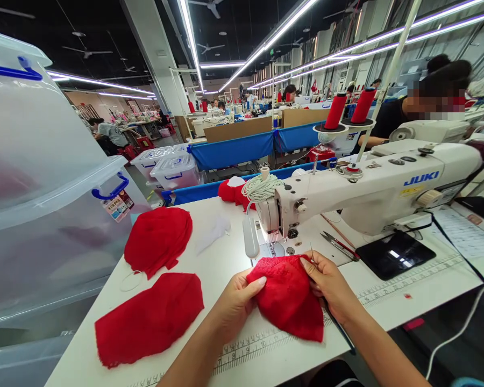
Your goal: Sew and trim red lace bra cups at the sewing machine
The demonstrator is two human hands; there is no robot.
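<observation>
Just before the sewing machine (371,183), red lace piece (288,295) is held between left hand (236,303) and right hand (331,285), both grips closed.

Long ceiling light strips (266,42) give bright, even white light; the worktop (221,269) carries only faint, soft shadows. The red cloth (288,295) at its near edge is sharp. A dark screen (395,255) shows small glare. Plastic boxes (44,161) at left look stretched and bowed.
</observation>
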